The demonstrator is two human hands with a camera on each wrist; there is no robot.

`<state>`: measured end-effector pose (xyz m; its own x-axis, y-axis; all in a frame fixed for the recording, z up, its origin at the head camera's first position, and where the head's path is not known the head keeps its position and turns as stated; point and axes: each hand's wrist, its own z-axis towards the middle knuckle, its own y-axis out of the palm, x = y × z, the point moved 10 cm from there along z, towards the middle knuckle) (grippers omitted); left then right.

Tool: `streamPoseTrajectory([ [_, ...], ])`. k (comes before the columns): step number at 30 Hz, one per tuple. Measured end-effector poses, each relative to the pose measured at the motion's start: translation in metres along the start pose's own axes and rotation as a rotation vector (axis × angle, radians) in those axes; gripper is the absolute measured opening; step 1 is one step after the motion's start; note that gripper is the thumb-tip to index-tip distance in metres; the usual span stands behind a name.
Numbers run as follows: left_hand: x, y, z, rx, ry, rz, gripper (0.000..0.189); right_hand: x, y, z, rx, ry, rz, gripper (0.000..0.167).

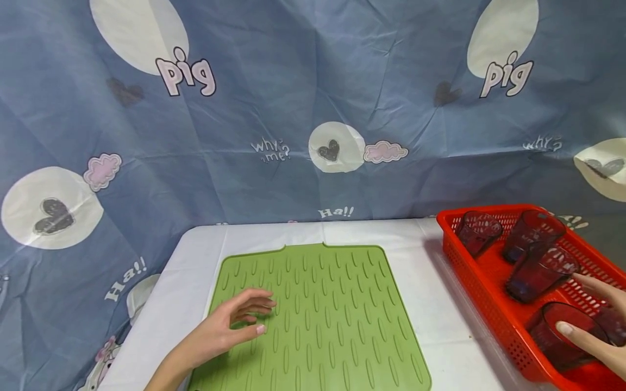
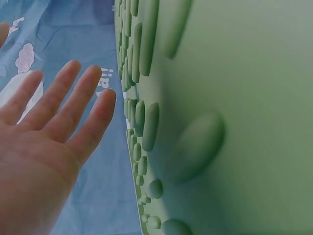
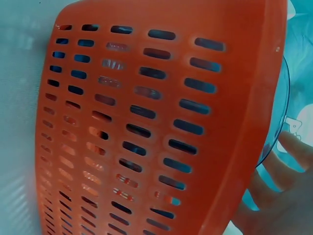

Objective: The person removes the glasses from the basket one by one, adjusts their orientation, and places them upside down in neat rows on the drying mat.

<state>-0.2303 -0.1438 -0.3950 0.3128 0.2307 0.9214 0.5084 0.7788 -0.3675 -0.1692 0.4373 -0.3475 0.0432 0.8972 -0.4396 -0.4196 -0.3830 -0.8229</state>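
Observation:
My left hand (image 1: pixel 229 327) hovers over the left part of a green ridged mat (image 1: pixel 318 309), fingers loosely bent and thumb apart, holding nothing. In the left wrist view its fingers (image 2: pixel 98 107) are spread beside the mat. My right hand (image 1: pixel 603 352) is over a red plastic basket (image 1: pixel 489 304) at the right, thumb and fingers spread wide. Its thumb overlaps the near dark, clear drinking glass (image 1: pixel 557 339) in the head view. The fingertips are close to a glass rim (image 3: pixel 287 93) in the right wrist view; the basket wall hides most of that glass.
Several more glasses lie tilted in the basket, including one at its far left corner (image 1: pixel 479 231) and one near the middle (image 1: pixel 540 274). A white cloth-covered table (image 1: pixel 440 326) lies under mat and basket. Behind hangs a blue printed curtain (image 1: pixel 274 108).

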Motion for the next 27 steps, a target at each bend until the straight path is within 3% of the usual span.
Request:
streamPoseTrajectory([
  [9, 0.002, 0.001, 0.0, -0.008, 0.011, 0.024, 0.044, 0.01, 0.014, -0.009, -0.026, -0.07, 0.206, 0.106],
  [17, 0.006, -0.001, -0.001, 0.007, 0.039, 0.035, 0.044, 0.005, 0.02, -0.01, -0.051, -0.114, 0.293, 0.104],
  [27, 0.004, -0.003, -0.001, 0.015, 0.011, 0.028, 0.044, 0.002, 0.025, -0.009, -0.113, -0.12, 0.348, 0.097],
])
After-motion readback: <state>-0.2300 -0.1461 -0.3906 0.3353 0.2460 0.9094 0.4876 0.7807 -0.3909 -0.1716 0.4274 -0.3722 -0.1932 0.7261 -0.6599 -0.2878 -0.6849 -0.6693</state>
